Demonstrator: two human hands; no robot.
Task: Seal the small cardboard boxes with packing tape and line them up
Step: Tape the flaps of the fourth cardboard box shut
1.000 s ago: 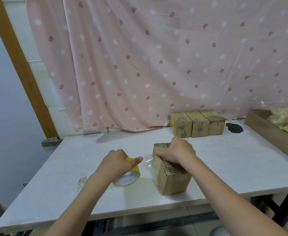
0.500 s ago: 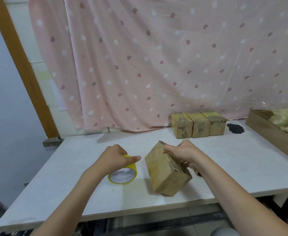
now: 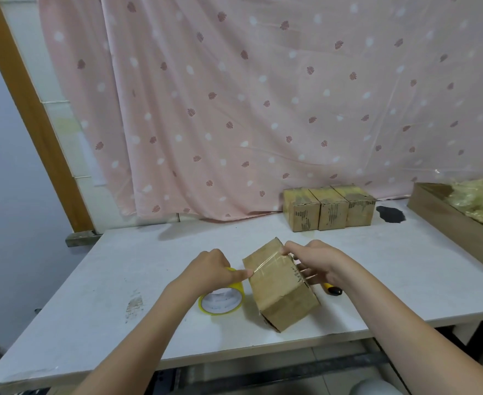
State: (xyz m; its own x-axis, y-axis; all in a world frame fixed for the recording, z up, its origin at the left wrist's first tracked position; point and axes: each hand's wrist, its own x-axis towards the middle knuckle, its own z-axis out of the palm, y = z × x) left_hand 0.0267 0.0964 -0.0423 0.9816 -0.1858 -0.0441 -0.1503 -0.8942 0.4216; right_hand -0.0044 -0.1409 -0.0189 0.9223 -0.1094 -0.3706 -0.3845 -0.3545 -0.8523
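A small cardboard box (image 3: 281, 292) stands tilted on one edge near the front of the white table (image 3: 115, 280). A strip of clear tape runs over its upper face from the yellow tape roll (image 3: 221, 301) at its left. My left hand (image 3: 210, 270) grips the roll, thumb pressing the tape at the box's left edge. My right hand (image 3: 316, 260) holds the box's far upper end, fingers curled over it. Three sealed boxes (image 3: 330, 208) stand side by side in a row at the back of the table.
A yellow-and-black cutter (image 3: 331, 289) lies on the table behind my right wrist. A long cardboard tray (image 3: 460, 226) with yellowish plastic filling lines the right edge. A black stain (image 3: 391, 214) marks the table beside the row. A pink curtain hangs behind.
The box was tipped from flat on the table up onto an edge and turned. My left hand drew the roll closer, stretching tape across the box's upper face.
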